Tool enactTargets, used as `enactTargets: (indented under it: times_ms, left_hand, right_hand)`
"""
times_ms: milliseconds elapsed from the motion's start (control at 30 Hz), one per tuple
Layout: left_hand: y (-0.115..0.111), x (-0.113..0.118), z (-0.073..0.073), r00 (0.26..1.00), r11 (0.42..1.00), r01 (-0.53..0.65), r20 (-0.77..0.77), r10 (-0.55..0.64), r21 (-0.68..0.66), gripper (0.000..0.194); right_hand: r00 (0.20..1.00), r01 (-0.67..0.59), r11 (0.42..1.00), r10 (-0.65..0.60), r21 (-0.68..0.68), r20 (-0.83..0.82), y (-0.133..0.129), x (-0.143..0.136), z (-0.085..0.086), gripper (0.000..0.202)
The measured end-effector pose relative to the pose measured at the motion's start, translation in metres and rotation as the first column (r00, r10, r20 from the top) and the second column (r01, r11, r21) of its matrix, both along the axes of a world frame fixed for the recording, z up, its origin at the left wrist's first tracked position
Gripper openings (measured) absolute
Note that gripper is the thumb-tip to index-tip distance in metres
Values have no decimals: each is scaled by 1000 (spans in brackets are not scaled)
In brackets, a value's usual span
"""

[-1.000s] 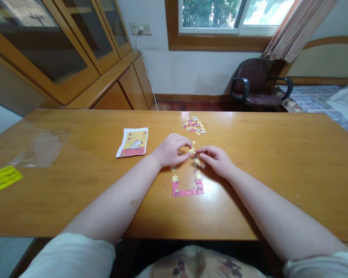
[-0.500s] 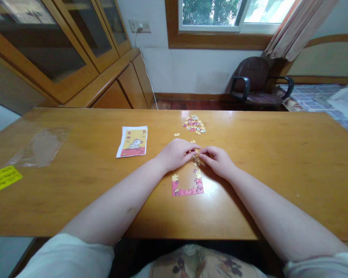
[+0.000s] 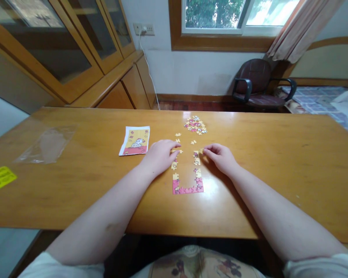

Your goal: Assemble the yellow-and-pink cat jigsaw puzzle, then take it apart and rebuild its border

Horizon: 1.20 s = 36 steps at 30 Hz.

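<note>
My right hand (image 3: 221,157) pinches a small yellow puzzle piece (image 3: 201,151) just right of the upper end of the frame's right side. My left hand (image 3: 161,155) rests over the upper left side, thumb and forefinger apart, beside a yellow edge piece (image 3: 181,151). Below the hands lies a partly joined puzzle border (image 3: 188,191), pink along the bottom, with yellow pieces up both sides and gaps between some. Loose yellow pieces, one of them a single piece (image 3: 193,142), lie above the hands. My left palm hides part of the table and perhaps some pieces.
A heap of mixed puzzle pieces (image 3: 196,124) lies farther back. Left of the puzzle is a picture card (image 3: 135,140) with a white animal on yellow and pink. A clear plastic bag (image 3: 48,144) and a yellow label (image 3: 1,179) lie at the table's left.
My hands have parted from where they met at the right side. The left has moved left to the other side; the right has shifted slightly right with a yellow piece.
</note>
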<state>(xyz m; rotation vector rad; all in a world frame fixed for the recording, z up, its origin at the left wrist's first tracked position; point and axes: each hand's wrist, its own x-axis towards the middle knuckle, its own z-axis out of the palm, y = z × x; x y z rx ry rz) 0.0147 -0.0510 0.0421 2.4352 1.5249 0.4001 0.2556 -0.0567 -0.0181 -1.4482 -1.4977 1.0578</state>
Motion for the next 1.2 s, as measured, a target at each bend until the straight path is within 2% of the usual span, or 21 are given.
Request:
enactTargets:
  times_ms: [133,300,467,567,633,700,833,933,1033,1200]
  left_hand:
    - [6,-11,-12,991,994,109,-70,-111,-27,24]
    - [9,-17,-15,968,971,227,-94,-233,-72,28]
    - [15,-24,-20,955,957,268,-103,-279,-107,31]
    - [15,-22,-20,954,961,266,-119,-274,-79,29]
    - [7,-14,-15,958,967,253,-136,-254,-21,26]
    - [-9,0,-10,952,964,264,-169,-256,27,23]
    - [-55,35,-8,886,907,422,-224,-407,21,25]
    - [-81,51,-15,876,899,435,-251,-411,48,33]
    - [-90,55,-21,884,917,397,-284,-371,38,41]
    - [-87,53,-23,888,927,376,-285,-361,-3,38]
  right_hand:
    - [1000,1,1000,-1,-25,5,0,0,2,26]
    - [1000,5,999,-6,-47,-6,0,0,1,25]
    - [999,-30,999,30,-13,35,0,1,-2,25]
    - [990,-117,988,109,97,86,0,2,0,20]
    - [980,-190,965,174,181,99,-1,3,2,17]
    - [965,-249,947,225,204,135,-2,5,5,16]
    - [921,-352,917,303,189,247,-4,6,10,22]
    - [903,-365,924,321,117,286,-6,4,10,23]
    - [905,-341,939,316,42,283,-8,1,10,20]
    - [899,-386,922,370,24,233,-11,-3,9,12]
